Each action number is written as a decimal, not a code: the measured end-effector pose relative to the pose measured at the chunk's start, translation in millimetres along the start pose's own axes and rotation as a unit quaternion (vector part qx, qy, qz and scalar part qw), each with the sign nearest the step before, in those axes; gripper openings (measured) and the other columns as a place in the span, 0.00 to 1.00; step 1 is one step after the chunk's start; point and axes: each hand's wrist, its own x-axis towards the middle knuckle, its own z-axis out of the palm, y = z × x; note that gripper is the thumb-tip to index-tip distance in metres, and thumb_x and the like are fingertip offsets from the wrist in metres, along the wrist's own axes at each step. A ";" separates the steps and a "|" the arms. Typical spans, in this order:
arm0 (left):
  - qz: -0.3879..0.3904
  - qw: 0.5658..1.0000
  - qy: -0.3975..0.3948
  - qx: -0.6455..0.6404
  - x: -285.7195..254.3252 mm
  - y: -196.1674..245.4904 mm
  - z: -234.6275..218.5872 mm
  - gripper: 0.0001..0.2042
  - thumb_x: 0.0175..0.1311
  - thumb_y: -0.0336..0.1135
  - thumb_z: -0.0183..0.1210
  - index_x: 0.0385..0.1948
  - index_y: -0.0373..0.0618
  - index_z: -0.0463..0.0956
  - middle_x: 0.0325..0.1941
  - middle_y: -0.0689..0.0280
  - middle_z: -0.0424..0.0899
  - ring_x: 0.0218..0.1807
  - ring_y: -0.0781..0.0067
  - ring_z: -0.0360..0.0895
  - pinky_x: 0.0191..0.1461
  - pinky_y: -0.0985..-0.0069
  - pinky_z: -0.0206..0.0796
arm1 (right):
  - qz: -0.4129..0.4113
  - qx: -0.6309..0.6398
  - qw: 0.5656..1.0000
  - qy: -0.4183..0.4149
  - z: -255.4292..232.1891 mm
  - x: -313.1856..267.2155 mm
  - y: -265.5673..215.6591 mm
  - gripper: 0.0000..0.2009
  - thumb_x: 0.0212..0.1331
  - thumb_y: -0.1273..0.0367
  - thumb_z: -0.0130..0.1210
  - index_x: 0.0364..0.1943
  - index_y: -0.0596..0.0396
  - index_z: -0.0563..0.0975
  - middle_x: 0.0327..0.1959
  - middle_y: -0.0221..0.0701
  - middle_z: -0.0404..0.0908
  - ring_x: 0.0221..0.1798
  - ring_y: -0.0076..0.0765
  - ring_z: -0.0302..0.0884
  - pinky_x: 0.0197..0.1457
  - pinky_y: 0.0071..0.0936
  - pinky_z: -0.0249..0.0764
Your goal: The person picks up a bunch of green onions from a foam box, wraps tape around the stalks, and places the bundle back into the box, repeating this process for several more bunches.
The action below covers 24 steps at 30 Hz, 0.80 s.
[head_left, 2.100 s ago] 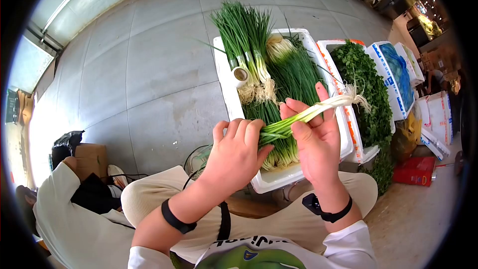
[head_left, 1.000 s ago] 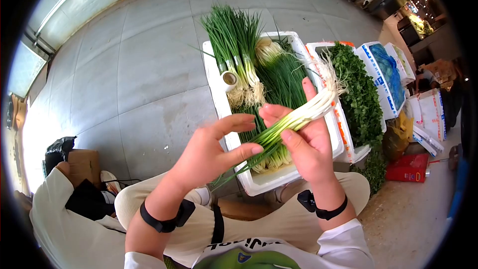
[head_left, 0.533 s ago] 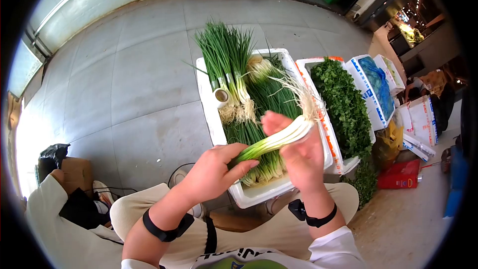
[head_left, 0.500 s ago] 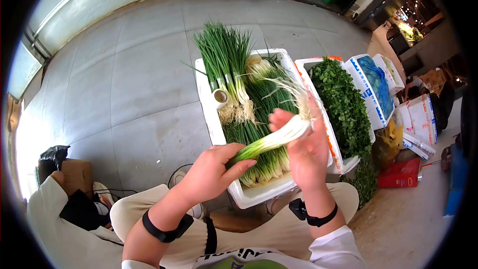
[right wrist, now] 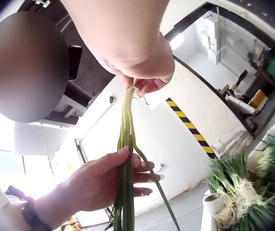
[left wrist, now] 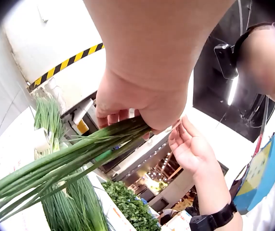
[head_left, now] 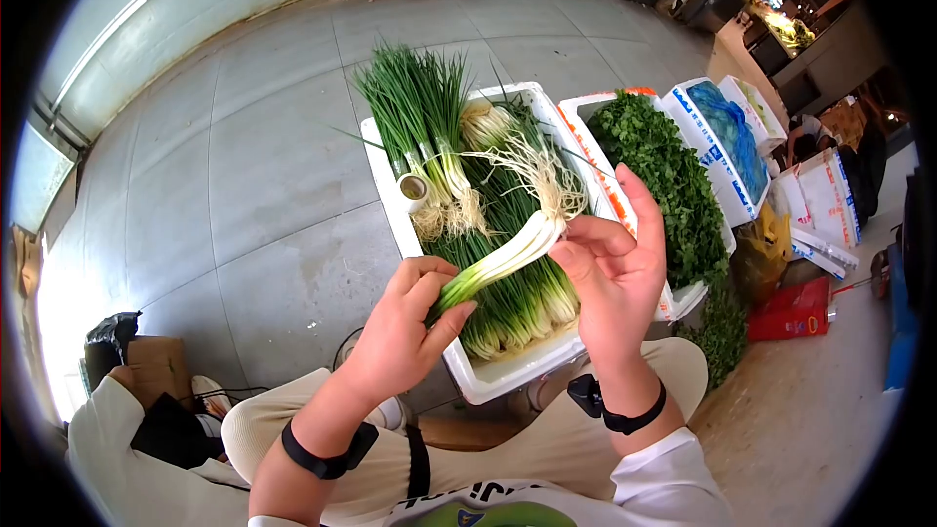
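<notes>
Green stems of a spring onion bunch [head_left: 508,252] are gripped in the left hand [head_left: 395,332], fingers curled round them. The bunch slants up to the right, its white ends and stringy roots [head_left: 547,181] over the box. At the white end, thumb and fingertips of the right hand [head_left: 620,283] pinch the stalks; the right wrist view shows this right hand [right wrist: 144,70] above the left hand [right wrist: 101,180]. Long green leaves [left wrist: 65,156] trail from the left hand [left wrist: 137,103] in the left wrist view.
A white foam box [head_left: 390,205] holds more spring onions, upright taped bunches [head_left: 420,127] and a tape roll [head_left: 414,187]. To its right stand a box of leafy greens [head_left: 659,171] and a box with blue plastic [head_left: 727,137]. A red package [head_left: 791,309] lies farther right.
The right hand has gone from lying flat behind the white stems to pinching them near the roots. The roots now hang further left, and the left hand keeps its grip. The head view has shifted slightly.
</notes>
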 end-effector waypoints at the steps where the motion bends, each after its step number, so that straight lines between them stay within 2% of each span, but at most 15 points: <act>1: 0.004 1.000 0.006 -0.001 0.2 -0.3 1.0 0.12 0.68 0.34 0.61 0.46 0.36 0.75 0.43 0.49 0.80 0.42 0.44 0.79 0.48 0.60 0.72 | 0.000 0.001 1.000 0.001 0.6 0.2 -0.8 0.40 0.56 0.83 0.66 0.72 0.58 0.57 0.43 0.41 0.85 0.46 0.29 0.84 0.53 0.25 0.79; 3: 0.009 1.000 0.011 -0.004 -0.1 1.2 0.9 0.13 0.69 0.35 0.60 0.47 0.36 0.74 0.43 0.49 0.80 0.42 0.44 0.79 0.48 0.60 0.72 | 0.003 -0.008 1.000 0.020 1.7 0.7 -2.5 0.38 0.57 0.83 0.65 0.71 0.59 0.58 0.40 0.42 0.86 0.44 0.29 0.85 0.52 0.23 0.80; 5: -0.107 0.993 -0.044 -0.010 -2.9 5.0 -2.5 0.11 0.72 0.32 0.57 0.49 0.37 0.72 0.37 0.57 0.82 0.37 0.58 0.78 0.46 0.69 0.71 | 0.005 -0.020 1.000 0.021 -0.5 1.9 -3.1 0.37 0.58 0.84 0.64 0.71 0.59 0.58 0.40 0.42 0.86 0.44 0.29 0.84 0.51 0.23 0.80; 10: -0.134 0.990 -0.053 0.000 -4.0 4.3 -4.8 0.10 0.74 0.33 0.56 0.46 0.37 0.70 0.33 0.55 0.82 0.34 0.60 0.78 0.42 0.68 0.71 | -0.011 -0.050 0.999 0.006 -6.6 5.9 -2.7 0.36 0.59 0.85 0.61 0.71 0.59 0.58 0.39 0.40 0.86 0.43 0.27 0.84 0.51 0.23 0.79; 12: -0.148 0.987 -0.056 0.008 -3.4 4.9 -5.6 0.10 0.74 0.34 0.55 0.46 0.37 0.69 0.32 0.54 0.81 0.33 0.60 0.78 0.41 0.68 0.71 | -0.045 -0.095 0.994 -0.021 -10.7 7.8 -2.1 0.35 0.59 0.85 0.61 0.70 0.60 0.59 0.37 0.37 0.85 0.42 0.25 0.83 0.51 0.22 0.78; 14: -0.163 0.985 -0.052 -0.033 -3.3 1.0 -5.0 0.12 0.73 0.36 0.56 0.47 0.38 0.68 0.35 0.46 0.81 0.39 0.37 0.78 0.41 0.53 0.70 | -0.060 -0.124 0.990 -0.018 -11.5 9.4 -3.1 0.34 0.59 0.85 0.61 0.70 0.61 0.59 0.37 0.36 0.85 0.41 0.25 0.83 0.51 0.22 0.78; 16: -0.148 0.988 -0.050 -0.016 -2.3 1.2 -5.6 0.11 0.73 0.36 0.56 0.47 0.38 0.68 0.35 0.46 0.81 0.38 0.37 0.78 0.40 0.53 0.70 | -0.074 -0.154 0.985 -0.015 -14.1 11.5 -4.1 0.34 0.59 0.85 0.61 0.69 0.62 0.60 0.36 0.35 0.85 0.41 0.25 0.83 0.52 0.22 0.78; 18: -0.131 0.990 -0.045 -0.002 -0.6 2.2 -5.8 0.11 0.73 0.36 0.55 0.47 0.38 0.68 0.34 0.46 0.81 0.38 0.37 0.78 0.40 0.52 0.69 | -0.156 -0.252 0.954 -0.050 -19.6 15.7 -4.6 0.32 0.60 0.85 0.59 0.68 0.63 0.60 0.36 0.35 0.85 0.41 0.26 0.83 0.53 0.22 0.77; 20: -0.119 0.992 -0.035 0.028 0.9 2.4 -5.5 0.11 0.73 0.35 0.55 0.45 0.38 0.68 0.33 0.44 0.79 0.37 0.34 0.77 0.39 0.50 0.68 | -0.170 -0.272 0.946 -0.055 -23.9 19.8 -7.2 0.29 0.61 0.84 0.58 0.66 0.63 0.61 0.37 0.36 0.84 0.41 0.26 0.82 0.53 0.24 0.76; 22: -0.191 0.982 -0.012 0.011 1.7 -3.1 -10.0 0.10 0.73 0.35 0.55 0.44 0.37 0.67 0.32 0.43 0.78 0.37 0.32 0.75 0.39 0.49 0.67 | -0.193 -0.259 0.946 0.030 -37.3 29.5 -13.3 0.28 0.63 0.84 0.56 0.67 0.61 0.61 0.38 0.35 0.83 0.41 0.24 0.78 0.53 0.22 0.74; 23: -0.194 0.981 -0.002 0.025 1.8 -7.7 -12.7 0.10 0.74 0.34 0.54 0.42 0.36 0.66 0.33 0.41 0.78 0.37 0.31 0.74 0.39 0.49 0.66 | -0.181 -0.247 0.950 0.062 -42.1 35.4 -21.5 0.26 0.65 0.83 0.55 0.66 0.61 0.62 0.38 0.35 0.83 0.41 0.23 0.78 0.53 0.23 0.74; 24: -0.181 0.983 0.013 0.020 1.6 -11.2 -14.6 0.09 0.74 0.34 0.53 0.42 0.37 0.66 0.32 0.43 0.77 0.35 0.33 0.74 0.38 0.51 0.66 | -0.174 -0.229 0.956 0.063 -48.3 41.2 -28.4 0.25 0.64 0.82 0.57 0.64 0.61 0.63 0.38 0.35 0.84 0.41 0.24 0.79 0.50 0.23 0.76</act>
